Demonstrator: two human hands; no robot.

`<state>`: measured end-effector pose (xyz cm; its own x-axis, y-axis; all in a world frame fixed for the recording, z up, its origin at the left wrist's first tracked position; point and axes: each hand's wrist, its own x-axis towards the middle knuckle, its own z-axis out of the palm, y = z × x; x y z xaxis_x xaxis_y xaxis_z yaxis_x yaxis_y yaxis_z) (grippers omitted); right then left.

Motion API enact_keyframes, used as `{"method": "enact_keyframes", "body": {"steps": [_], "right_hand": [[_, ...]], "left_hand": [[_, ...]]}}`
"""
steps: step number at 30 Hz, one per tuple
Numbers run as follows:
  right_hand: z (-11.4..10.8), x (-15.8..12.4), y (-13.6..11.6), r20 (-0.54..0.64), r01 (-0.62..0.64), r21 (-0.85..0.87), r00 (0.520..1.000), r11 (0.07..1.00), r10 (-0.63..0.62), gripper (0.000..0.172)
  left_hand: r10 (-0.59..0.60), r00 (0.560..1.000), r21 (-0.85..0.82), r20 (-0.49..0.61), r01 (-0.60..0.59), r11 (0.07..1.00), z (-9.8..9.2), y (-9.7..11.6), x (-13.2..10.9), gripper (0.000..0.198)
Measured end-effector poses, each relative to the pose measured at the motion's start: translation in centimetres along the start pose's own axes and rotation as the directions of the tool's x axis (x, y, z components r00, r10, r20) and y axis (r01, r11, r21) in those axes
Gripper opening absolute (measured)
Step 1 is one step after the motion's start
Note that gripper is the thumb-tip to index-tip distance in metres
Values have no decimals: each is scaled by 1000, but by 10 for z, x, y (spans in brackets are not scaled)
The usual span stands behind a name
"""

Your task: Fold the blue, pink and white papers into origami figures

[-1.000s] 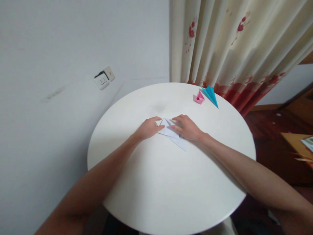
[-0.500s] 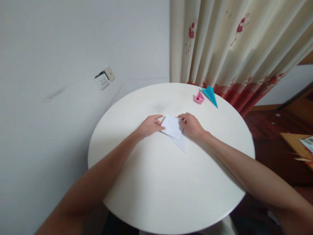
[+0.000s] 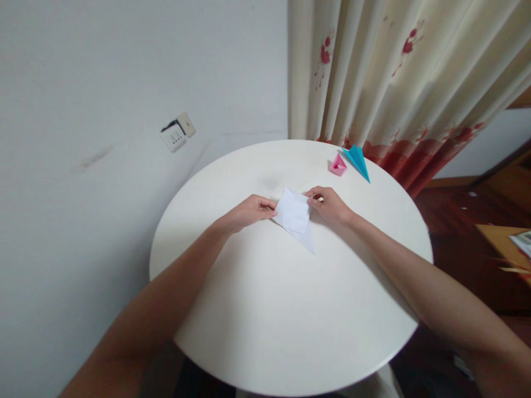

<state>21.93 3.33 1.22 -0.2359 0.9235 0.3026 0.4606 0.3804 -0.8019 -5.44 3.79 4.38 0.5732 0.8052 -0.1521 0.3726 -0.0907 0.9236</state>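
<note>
A folded sheet of white paper (image 3: 293,212) is between my two hands, over the middle of the table, with a thinner triangular flap pointing down toward me. My left hand (image 3: 256,209) pinches its left corner between thumb and fingers. At the opposite side, my right hand (image 3: 324,203) grips the right edge with thumb and forefinger. The fingertips behind the paper are partly hidden.
The round white table (image 3: 290,309) stands against the wall. Near its far right edge lie a pink folded paper piece (image 3: 338,165) and a blue paper plane (image 3: 357,161). A curtain (image 3: 373,83) hangs behind, and a wall socket (image 3: 173,137) is at the left.
The white paper has shifted slightly away from me and turned a little. My left hand's fingers have closed together on its corner; my right hand has moved slightly up along its edge.
</note>
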Motion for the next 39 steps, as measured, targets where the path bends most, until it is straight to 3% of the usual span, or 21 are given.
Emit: {"method": "enact_keyframes", "body": {"steps": [5, 14, 17, 21, 25, 29, 34, 36, 39], "right_hand": [[-16, 0, -5, 172, 48, 115, 983, 992, -68, 19], [-43, -7, -21, 472, 4, 190, 877, 982, -94, 34], [-44, -6, -19, 469, -3, 189, 879, 982, -88, 32], [-41, -5, -17, 437, 5, 185, 895, 983, -87, 31], [-40, -5, -19, 448, -11, 210, 890, 978, -86, 34], [-41, -5, -16, 455, -27, 257, 885, 966, -97, 34], [-41, -4, -9, 442, -11, 287, 889, 958, -122, 31], [-40, -4, -9, 433, -22, 293, 894, 956, -112, 30], [-40, -5, -10, 429, -45, 287, 899, 957, -86, 31]], "left_hand": [[46, 999, 45, 24, -47, 998, 3, 6, -1, 28], [34, 999, 100, -35, -30, 994, 1, 10, -3, 31], [58, 998, 73, 0, -57, 996, -1, 11, -3, 36], [117, 977, 53, 177, -128, 990, -2, 14, -6, 50], [105, 966, 124, 238, -137, 983, 0, 14, -6, 45], [142, 971, 210, 194, -182, 961, -2, 11, -3, 48], [279, 959, 340, 41, -276, 899, -4, 9, -2, 81], [304, 951, 388, 55, -301, 871, -3, 10, -3, 72], [319, 931, 411, 175, -363, 836, -1, 10, -3, 37]]}}
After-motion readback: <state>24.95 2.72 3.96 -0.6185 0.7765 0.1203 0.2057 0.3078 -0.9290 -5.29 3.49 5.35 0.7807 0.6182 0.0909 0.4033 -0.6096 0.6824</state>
